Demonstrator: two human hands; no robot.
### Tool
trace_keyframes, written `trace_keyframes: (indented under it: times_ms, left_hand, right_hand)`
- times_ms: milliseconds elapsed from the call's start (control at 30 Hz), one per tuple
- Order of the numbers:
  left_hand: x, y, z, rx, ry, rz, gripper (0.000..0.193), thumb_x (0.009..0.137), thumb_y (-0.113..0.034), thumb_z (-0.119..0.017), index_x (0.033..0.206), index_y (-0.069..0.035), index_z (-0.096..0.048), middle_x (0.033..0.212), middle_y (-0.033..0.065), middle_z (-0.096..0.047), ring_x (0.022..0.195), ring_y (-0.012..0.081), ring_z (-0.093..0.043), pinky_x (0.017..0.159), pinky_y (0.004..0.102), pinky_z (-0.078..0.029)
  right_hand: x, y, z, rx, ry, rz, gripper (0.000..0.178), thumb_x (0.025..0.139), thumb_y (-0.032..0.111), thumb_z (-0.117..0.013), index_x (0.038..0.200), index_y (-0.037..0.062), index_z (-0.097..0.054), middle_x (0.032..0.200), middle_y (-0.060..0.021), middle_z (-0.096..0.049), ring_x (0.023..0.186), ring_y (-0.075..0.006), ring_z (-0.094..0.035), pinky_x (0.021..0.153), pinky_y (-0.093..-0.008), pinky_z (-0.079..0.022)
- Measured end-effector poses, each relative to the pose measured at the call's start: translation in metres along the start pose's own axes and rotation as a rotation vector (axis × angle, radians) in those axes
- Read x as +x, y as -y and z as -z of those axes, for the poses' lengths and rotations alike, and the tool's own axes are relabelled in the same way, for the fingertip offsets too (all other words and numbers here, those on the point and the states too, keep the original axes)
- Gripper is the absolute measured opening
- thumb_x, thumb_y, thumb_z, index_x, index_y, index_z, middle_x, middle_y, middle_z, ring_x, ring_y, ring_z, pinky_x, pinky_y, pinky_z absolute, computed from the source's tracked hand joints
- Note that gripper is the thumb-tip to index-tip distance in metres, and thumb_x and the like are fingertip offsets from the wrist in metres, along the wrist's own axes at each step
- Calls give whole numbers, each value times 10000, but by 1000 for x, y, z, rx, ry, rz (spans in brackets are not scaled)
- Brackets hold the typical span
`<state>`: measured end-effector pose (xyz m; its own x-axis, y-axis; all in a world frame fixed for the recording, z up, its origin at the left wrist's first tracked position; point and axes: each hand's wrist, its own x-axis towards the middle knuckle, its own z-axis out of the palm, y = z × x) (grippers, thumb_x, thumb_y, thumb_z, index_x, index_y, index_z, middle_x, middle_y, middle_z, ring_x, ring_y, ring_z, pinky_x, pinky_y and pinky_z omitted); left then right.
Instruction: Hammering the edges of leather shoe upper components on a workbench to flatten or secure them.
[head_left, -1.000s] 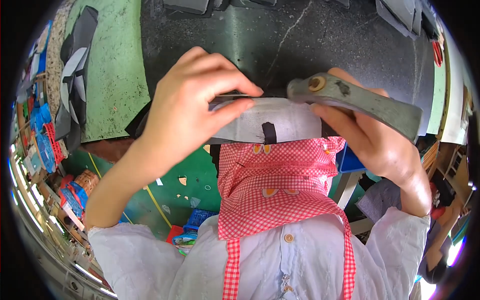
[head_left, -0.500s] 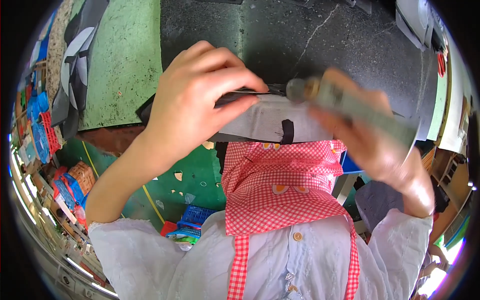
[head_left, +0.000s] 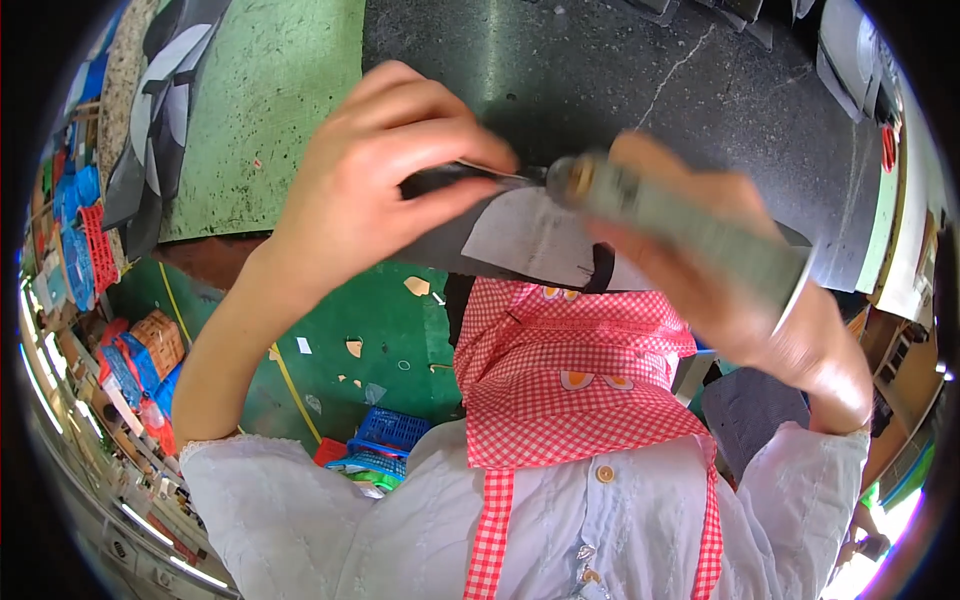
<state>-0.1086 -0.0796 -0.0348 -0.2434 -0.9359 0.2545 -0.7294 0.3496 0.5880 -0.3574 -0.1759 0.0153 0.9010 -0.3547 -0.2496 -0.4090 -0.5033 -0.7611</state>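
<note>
My left hand (head_left: 365, 175) pinches the raised edge of a dark, flexible piece (head_left: 440, 242) between thumb and fingers. A pale grey layer (head_left: 530, 235) with a rounded outline shows on that piece, and a small black strip (head_left: 602, 268) lies at its near side. My right hand (head_left: 735, 300) is wrapped round a grey-green, cylinder-shaped tool (head_left: 690, 220) with a brass-coloured collar and a rounded grey tip. The tip meets the piece's edge, just right of my left fingertips. Motion blurs the tool and my right hand, so its exact kind cannot be told.
Under the work is a black worktop (head_left: 560, 70) with a light green board (head_left: 270, 120) at its left. Dark and grey cut pieces (head_left: 165, 110) are heaped far left, with more (head_left: 845, 60) far right. Below, a blue basket (head_left: 390, 432) and scraps lie on the green floor (head_left: 330, 340).
Both hands and the tool have shifted slightly left in the picture. The pale layer now shows a more rounded outline, and the worktop has slid right in view.
</note>
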Motion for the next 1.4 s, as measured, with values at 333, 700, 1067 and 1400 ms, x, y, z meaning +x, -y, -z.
trace_keyframes:
  times_ms: [333, 700, 1067, 1400]
  left_hand:
    - [6, -5, -3, -288, 147, 58, 146, 814, 14, -765, 936, -38, -704, 952, 54, -657, 814, 194, -668, 725, 312, -560]
    - [56, -39, -71, 52, -114, -129, 195, 695, -89, -827, 870, -108, -741, 856, 15, -659, 803, 196, -614, 652, 325, -515]
    - [57, -28, -45, 209, -58, -321, 190, 679, -91, -824, 859, -104, -765, 852, 25, -669, 832, 240, -604, 708, 351, -490]
    - [56, -10, -23, -12, 75, -106, 252, 607, -120, -848, 849, -127, -777, 954, 15, -649, 922, 255, -591, 778, 377, -496]
  right_hand:
    - [-4, -38, 7, -299, -491, 367, 196, 1015, 138, -625, 1118, -19, -681, 721, -46, -617, 593, -150, -602, 534, -318, -453]
    - [-67, -34, 37, -138, -297, -169, 384, 980, 76, -675, 1329, -64, -599, 955, -110, -717, 840, -167, -655, 792, -323, -528]
    - [-39, -20, 35, 26, -84, -133, 281, 1013, 110, -623, 1268, -4, -647, 991, -166, -726, 856, -235, -712, 795, -320, -547]
    - [-28, -2, 35, 172, 75, -437, 299, 986, 67, -641, 1257, -61, -649, 1180, -215, -700, 979, -265, -716, 860, -320, -549]
